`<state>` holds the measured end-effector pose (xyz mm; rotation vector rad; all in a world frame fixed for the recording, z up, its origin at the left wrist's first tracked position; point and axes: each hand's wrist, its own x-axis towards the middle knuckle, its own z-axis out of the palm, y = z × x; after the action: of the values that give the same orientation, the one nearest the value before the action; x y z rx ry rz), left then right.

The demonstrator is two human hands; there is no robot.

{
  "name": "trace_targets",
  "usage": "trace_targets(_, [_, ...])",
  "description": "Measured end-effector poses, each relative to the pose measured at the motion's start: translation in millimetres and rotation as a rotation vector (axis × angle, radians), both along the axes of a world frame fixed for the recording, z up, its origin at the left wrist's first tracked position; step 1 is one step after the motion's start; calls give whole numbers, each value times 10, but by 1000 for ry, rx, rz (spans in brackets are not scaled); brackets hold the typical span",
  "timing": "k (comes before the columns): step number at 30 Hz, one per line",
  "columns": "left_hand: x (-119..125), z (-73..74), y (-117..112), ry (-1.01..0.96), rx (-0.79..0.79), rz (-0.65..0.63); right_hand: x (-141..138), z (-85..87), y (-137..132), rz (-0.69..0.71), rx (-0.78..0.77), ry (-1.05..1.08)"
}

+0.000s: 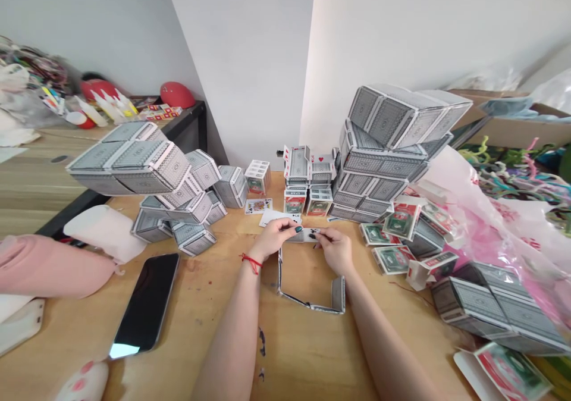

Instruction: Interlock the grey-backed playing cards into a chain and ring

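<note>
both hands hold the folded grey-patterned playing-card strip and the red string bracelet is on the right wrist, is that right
The wrist is wrong: the head view shows the red string bracelet on the left. The left hand and right hand do hold the folded grey-patterned playing-card strip.

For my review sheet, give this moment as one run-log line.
left hand: pinching card strip, left end | right hand: pinching its right end | bent card wall: standing on table | phone: lying left

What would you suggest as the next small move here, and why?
Perhaps bend the far part of the card strip toward its near-right flap, as the left hand and right hand pinch that part and a gap separates the two.
</note>
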<state>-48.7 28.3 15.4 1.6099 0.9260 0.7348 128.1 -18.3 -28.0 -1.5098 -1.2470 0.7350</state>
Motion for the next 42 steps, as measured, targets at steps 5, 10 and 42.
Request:
trace_targets(5, [5, -2, -10, 10, 22, 3, -4, -12, 5, 6, 52, -35])
trace_targets(10, [7, 10, -16, 12, 38, -1, -5, -12, 0, 27, 90, -62])
trace_targets(42, [391, -123, -106, -464, -283, 235, -114, 145, 55, 136, 132, 351])
